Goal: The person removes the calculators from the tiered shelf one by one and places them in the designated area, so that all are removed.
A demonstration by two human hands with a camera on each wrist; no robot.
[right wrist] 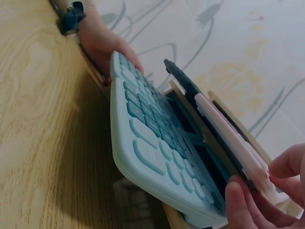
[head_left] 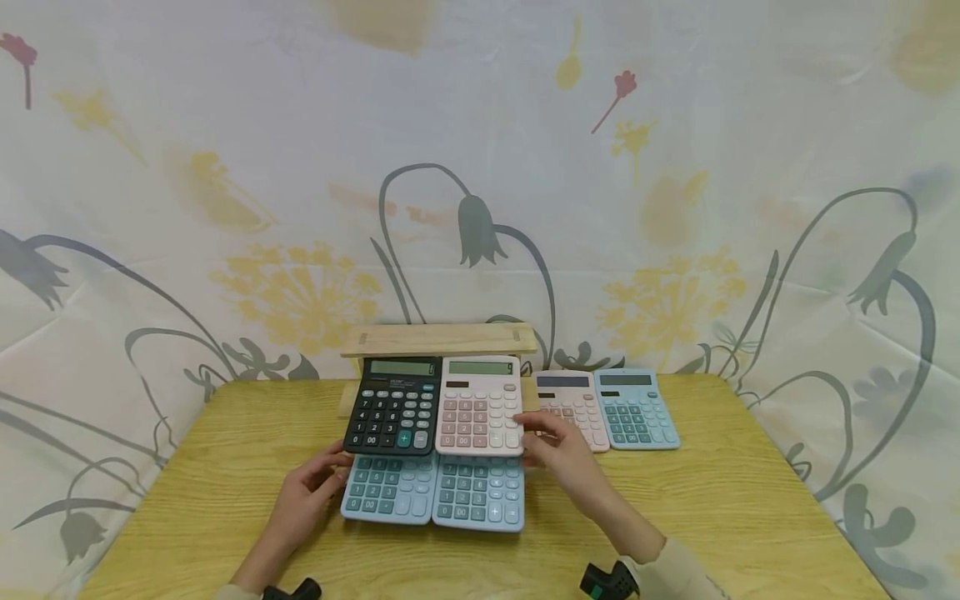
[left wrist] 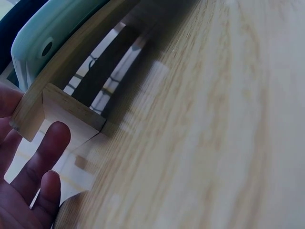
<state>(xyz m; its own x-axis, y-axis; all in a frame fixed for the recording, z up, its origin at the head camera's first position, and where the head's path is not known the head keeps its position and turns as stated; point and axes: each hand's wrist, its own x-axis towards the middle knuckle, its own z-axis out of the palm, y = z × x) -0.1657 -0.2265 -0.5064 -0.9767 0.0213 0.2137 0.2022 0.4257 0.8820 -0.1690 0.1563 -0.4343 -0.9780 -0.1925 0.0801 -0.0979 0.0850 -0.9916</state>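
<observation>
A wooden stand [head_left: 442, 340] holds calculators leaning in two tiers. On the upper tier, a black calculator [head_left: 392, 407] is beside a pale pink calculator [head_left: 480, 406]. Two blue calculators [head_left: 390, 492] lean below, their upper parts hidden. With its fingertips, my right hand [head_left: 562, 454] pinches the pink calculator's right edge; the right wrist view shows that calculator [right wrist: 233, 136] between thumb and fingers. My left hand [head_left: 303, 496] is at the stand's left side, near the black calculator's lower corner. In the left wrist view its loosely bent fingers [left wrist: 45, 152] are beside the stand's wooden end [left wrist: 71, 109].
To the right of the stand, another pink calculator [head_left: 573, 400] and a blue calculator [head_left: 636, 408] lean side by side at the back of the wood-grain table [head_left: 720, 500]. A flower-printed cloth [head_left: 675, 150] hangs behind the table.
</observation>
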